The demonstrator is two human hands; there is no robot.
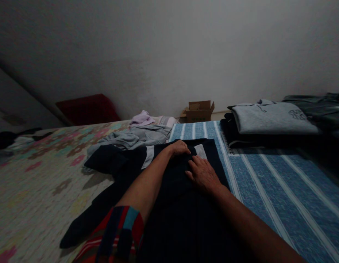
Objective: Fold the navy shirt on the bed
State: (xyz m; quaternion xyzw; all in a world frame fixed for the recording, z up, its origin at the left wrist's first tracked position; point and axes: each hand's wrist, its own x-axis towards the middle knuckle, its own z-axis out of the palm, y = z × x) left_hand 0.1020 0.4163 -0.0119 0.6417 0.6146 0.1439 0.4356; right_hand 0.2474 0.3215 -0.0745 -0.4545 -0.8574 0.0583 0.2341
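Both hands press flat on a dark navy garment (174, 182) spread across the bed (35, 190): the left hand (179, 148) near its white stripe, the right hand (203, 175) just beside it. Folded clothes (270, 118) are stacked to the right.

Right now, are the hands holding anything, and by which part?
Neither hand lifts anything. The left hand rests curled on the dark navy garment near its far edge; whether it pinches the cloth cannot be told. The right hand lies flat on it.
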